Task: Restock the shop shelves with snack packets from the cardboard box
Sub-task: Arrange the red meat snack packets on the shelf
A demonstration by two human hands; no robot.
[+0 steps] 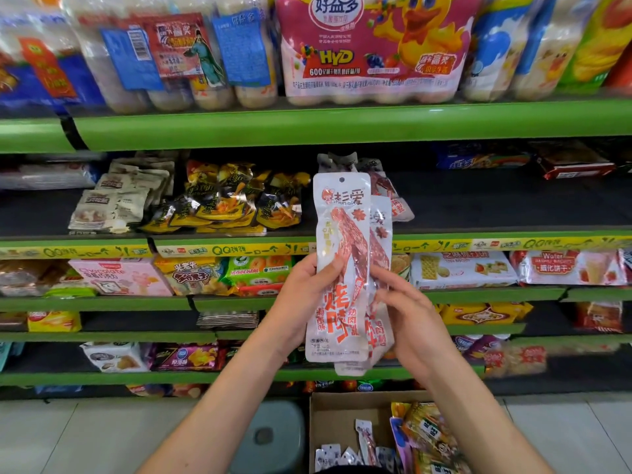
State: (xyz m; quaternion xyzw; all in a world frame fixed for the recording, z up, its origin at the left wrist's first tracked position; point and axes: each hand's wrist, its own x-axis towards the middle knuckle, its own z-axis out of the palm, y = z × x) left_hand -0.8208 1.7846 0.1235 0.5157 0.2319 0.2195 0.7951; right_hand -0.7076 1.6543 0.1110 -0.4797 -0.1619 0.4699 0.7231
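While both hands are raised in front of the green shop shelves (342,123), they hold a small stack of long white snack packets (342,234) upright at the centre of the view, red print facing the camera, with a second packet showing behind the front one toward 3 o'clock. The left hand (304,295) grips the stack from 9 o'clock, thumb curled over the front face and the other fingers hidden behind. The right hand (407,309) comes in from 3 o'clock and pinches the packets' right edge, fingertips on the wrapper; how far its fingers wrap behind cannot be told. Directly beyond the stack, at 12 o'clock from it, more packets of the same kind (386,186) lie on the dark second shelf, leaning up and back. On that same shelf toward 9 o'clock sits a heap of black-and-yellow foil packs (225,200), and further toward 9 o'clock a pile of pale beige sachets (119,196). The top shelf at 12 o'clock carries a large pink multipack with a yellow duck (372,49). At 6 o'clock, on the pale floor, the cardboard box (342,415) stands open between the forearms, holding several small white packets at its near side and colourful yellow packs at its 3 o'clock side. A grey-blue round stool (270,436) stands just beside the box at its 9 o'clock.
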